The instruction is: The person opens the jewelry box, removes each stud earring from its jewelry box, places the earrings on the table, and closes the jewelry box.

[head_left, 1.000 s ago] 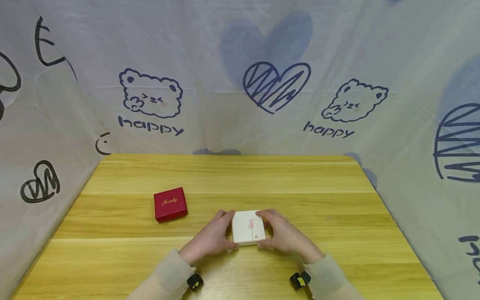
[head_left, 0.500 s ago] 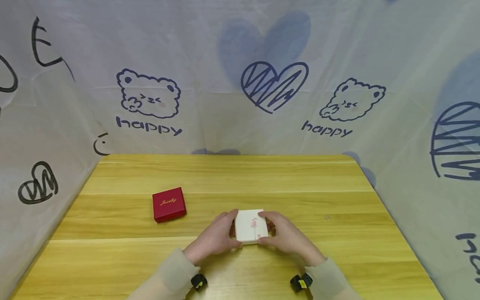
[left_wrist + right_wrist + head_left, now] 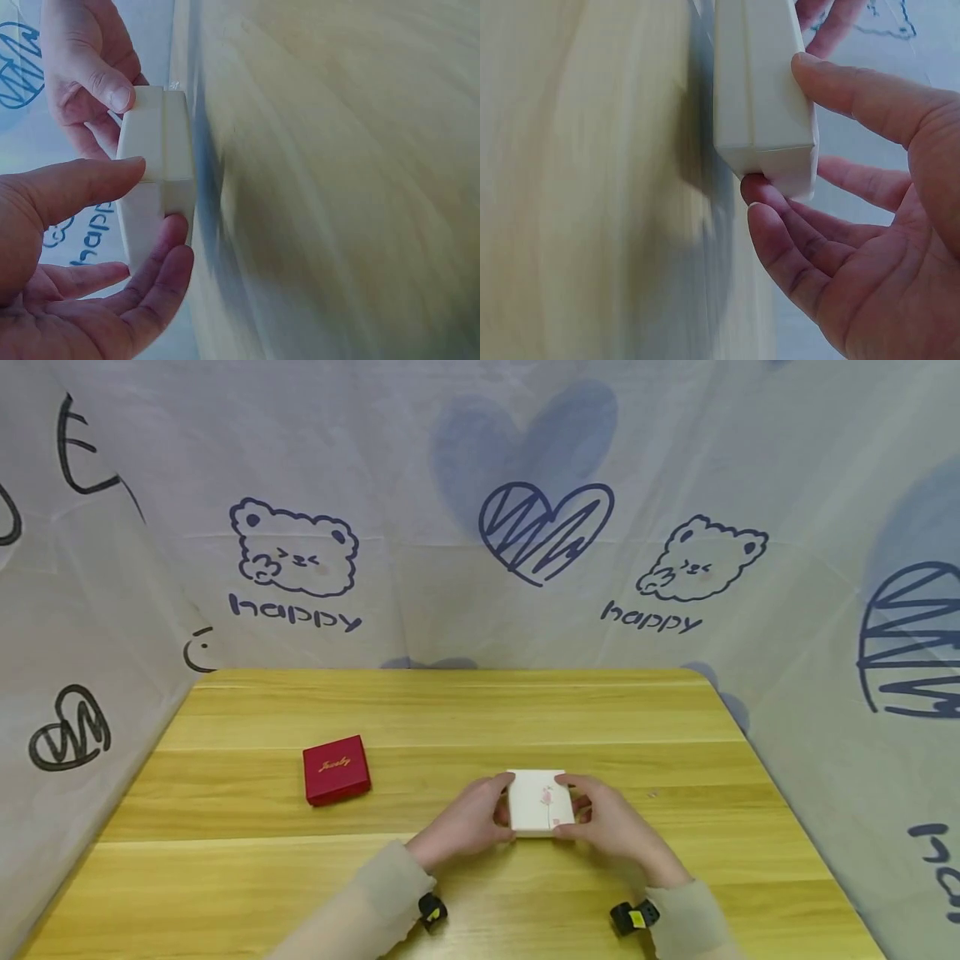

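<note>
My two hands share one square, white, lidded cardboard box printed with a slim pink flower (image 3: 540,808), which sits right of centre in the lower half of the head view. My left hand (image 3: 468,818) is part-curled, its spread just fitting the box: the thumb presses the near wall, the index finger reaches the far corner, and in the left wrist view other fingertips (image 3: 178,229) touch the end, low down. My right hand (image 3: 613,820) mirrors it at the opposite end, gripping with thumb and bent fingers. In the wrist views the box looks slightly raised from the pale yellow wood-grain worktop (image 3: 255,885), with a shadow beside it, though I cannot be sure of the gap all along its underside. A seam (image 3: 163,142) runs along the side wall, so I judge the hold should bear on both halves, with the lower fingertips taking the weight and the thumbs pressing lightly, lest the lid slide or the thin walls dent. Matching the height of both hands would hold it level. The flat, dark red box with gold lettering (image 3: 337,770) lies left of centre, well apart from my hands and needing no attention.
</note>
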`<state>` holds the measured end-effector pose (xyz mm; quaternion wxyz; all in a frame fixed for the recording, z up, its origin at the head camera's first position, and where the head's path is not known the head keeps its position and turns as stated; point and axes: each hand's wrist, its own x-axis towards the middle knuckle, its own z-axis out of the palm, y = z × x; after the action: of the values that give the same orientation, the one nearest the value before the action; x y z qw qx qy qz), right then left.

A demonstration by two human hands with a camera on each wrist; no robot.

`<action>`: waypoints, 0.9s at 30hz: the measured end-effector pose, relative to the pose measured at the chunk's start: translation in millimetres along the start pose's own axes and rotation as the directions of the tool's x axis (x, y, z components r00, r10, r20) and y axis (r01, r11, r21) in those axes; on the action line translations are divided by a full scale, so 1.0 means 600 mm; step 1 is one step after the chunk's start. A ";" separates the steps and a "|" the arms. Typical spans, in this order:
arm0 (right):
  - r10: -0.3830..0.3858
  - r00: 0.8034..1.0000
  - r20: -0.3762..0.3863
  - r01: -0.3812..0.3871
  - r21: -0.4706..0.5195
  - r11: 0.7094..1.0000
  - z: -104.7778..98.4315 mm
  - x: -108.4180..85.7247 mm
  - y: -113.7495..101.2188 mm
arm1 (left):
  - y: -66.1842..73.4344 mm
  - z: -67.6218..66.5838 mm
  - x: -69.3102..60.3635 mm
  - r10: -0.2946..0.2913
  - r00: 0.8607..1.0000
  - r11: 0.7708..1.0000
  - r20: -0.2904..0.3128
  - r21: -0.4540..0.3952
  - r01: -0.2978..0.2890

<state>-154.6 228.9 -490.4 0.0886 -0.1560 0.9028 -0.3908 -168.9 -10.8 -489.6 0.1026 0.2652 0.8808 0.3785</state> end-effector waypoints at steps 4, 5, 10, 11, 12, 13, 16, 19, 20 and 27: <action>0.017 1.000 -0.011 -0.017 0.003 1.000 -0.019 -0.005 0.017 | 0.008 0.015 0.017 0.007 1.000 1.000 0.008 -0.031 -0.007; 0.018 1.000 -0.013 -0.018 0.005 1.000 -0.024 -0.006 0.021 | 0.010 0.019 0.021 0.008 1.000 0.999 0.006 -0.036 -0.008; 0.044 0.998 -0.036 -0.044 0.013 0.999 -0.041 -0.012 0.039 | 0.021 0.035 0.039 0.007 1.000 0.999 -0.009 -0.048 -0.007; 0.046 0.998 -0.038 -0.045 0.013 0.999 -0.044 -0.013 0.042 | 0.023 0.039 0.042 0.006 1.000 0.999 -0.012 -0.051 -0.007; 0.056 0.998 -0.043 -0.056 0.015 0.998 -0.047 -0.014 0.045 | 0.024 0.042 0.045 0.008 1.000 0.999 -0.015 -0.054 -0.008; 0.059 0.997 -0.042 -0.059 0.016 0.998 -0.050 -0.015 0.049 | 0.026 0.045 0.048 0.011 1.000 0.998 -0.017 -0.057 -0.012; 0.071 0.996 -0.047 -0.071 0.015 0.997 -0.058 -0.019 0.059 | 0.032 0.054 0.054 0.026 0.999 0.997 -0.020 -0.067 -0.027; 0.072 0.996 -0.048 -0.071 0.009 0.997 -0.066 -0.024 0.068 | 0.039 0.061 0.057 0.041 0.999 0.998 -0.010 -0.056 -0.042; 0.072 0.996 -0.049 -0.072 0.007 0.997 -0.069 -0.026 0.071 | 0.041 0.063 0.058 0.044 0.999 0.998 -0.002 -0.055 -0.044; 0.078 0.996 -0.040 -0.078 -0.010 0.997 -0.089 -0.034 0.078 | 0.050 0.076 0.064 0.062 0.998 0.998 0.032 -0.028 -0.061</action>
<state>-160.5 302.1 -487.6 0.0852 -0.1134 0.9121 -0.3847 -172.1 55.4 -498.8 0.1089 0.2971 0.8653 0.3888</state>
